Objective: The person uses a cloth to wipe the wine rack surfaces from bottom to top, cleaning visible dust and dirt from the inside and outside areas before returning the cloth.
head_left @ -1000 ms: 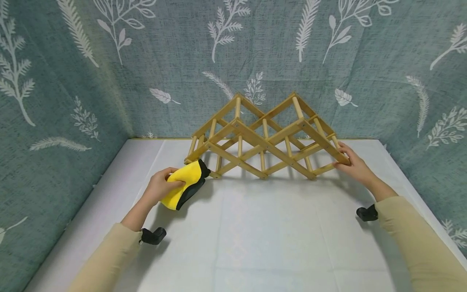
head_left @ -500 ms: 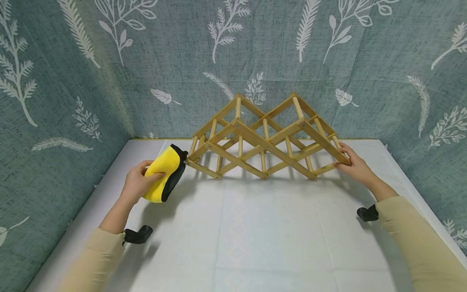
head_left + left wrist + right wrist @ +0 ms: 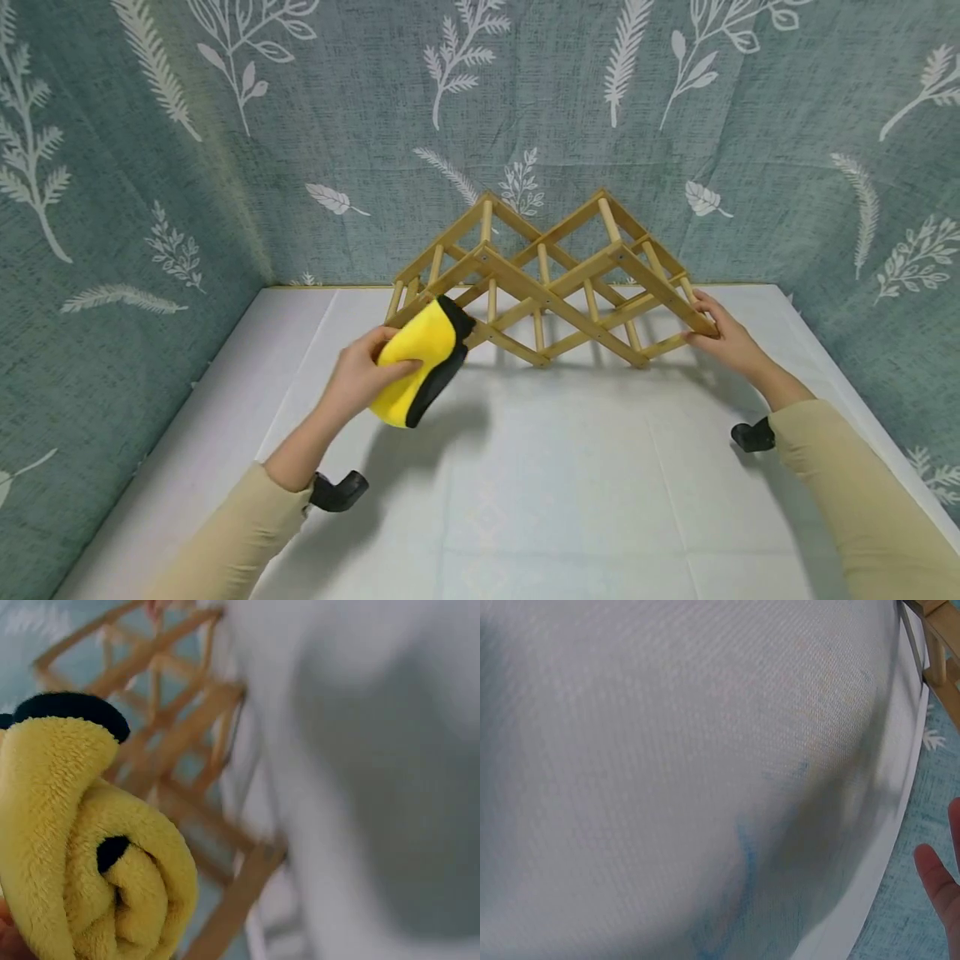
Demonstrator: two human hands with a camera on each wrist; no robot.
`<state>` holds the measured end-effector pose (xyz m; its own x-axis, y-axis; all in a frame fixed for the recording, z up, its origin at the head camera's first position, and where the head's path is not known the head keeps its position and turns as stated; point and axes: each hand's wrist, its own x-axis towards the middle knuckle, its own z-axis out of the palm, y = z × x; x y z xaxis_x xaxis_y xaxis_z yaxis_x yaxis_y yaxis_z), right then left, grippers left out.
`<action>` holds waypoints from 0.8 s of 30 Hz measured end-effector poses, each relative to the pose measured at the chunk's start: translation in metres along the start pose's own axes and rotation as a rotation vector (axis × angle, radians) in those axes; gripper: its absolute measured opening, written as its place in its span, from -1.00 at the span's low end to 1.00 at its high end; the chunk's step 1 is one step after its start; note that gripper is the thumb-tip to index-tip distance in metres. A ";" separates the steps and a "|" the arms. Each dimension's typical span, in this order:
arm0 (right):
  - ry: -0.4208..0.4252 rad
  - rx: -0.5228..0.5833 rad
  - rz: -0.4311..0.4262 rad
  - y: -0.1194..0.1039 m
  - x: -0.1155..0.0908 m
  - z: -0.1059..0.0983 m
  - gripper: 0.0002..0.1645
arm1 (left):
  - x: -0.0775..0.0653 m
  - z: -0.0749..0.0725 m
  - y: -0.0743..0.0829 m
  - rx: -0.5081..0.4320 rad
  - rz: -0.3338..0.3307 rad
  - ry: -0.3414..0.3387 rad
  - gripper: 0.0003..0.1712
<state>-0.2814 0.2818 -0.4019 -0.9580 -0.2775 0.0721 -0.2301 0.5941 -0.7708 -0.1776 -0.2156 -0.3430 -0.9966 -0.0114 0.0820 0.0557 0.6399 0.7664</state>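
My left hand [image 3: 360, 375] grips a folded yellow towel [image 3: 416, 354] with a black border, the thumb lying across its near face. The towel is held above the table and overlaps the lower left end of a folding wooden wine rack [image 3: 547, 301]. Close up in the left wrist view, the plush towel [image 3: 37, 817] is rolled into a loose coil, with the rack [image 3: 202, 712] behind it. At the rack's right end, my right hand [image 3: 733, 342] holds the lower corner. In the right wrist view, only some fingers [image 3: 934, 874] show at the edge.
The rack stands in a zigzag of slats and dowels near the back of a table with a white cover [image 3: 555, 475]. Green leaf-patterned fabric [image 3: 390, 108] encloses the back and sides. Black wrist cameras [image 3: 339, 492] hang below both cuffs.
The left hand with the towel first moves left past the rack's end, then back right and over the rack's lower left part. The right hand and the rack stay put.
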 end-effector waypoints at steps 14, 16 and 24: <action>0.001 0.015 0.008 0.002 0.003 0.003 -0.44 | 0.029 0.121 0.014 0.008 -0.018 -0.200 -0.55; -0.003 0.012 0.014 0.002 0.004 0.002 -0.44 | 0.030 0.128 0.012 0.024 -0.009 -0.218 -0.52; 0.002 0.010 0.007 0.000 0.001 0.002 -0.42 | 0.028 0.129 0.005 0.076 -0.012 -0.295 -0.28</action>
<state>-0.2824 0.2803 -0.4032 -0.9599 -0.2717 0.0683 -0.2219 0.5884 -0.7775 -0.2132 -0.1136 -0.4191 -0.9726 0.1968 -0.1240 0.0498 0.6967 0.7156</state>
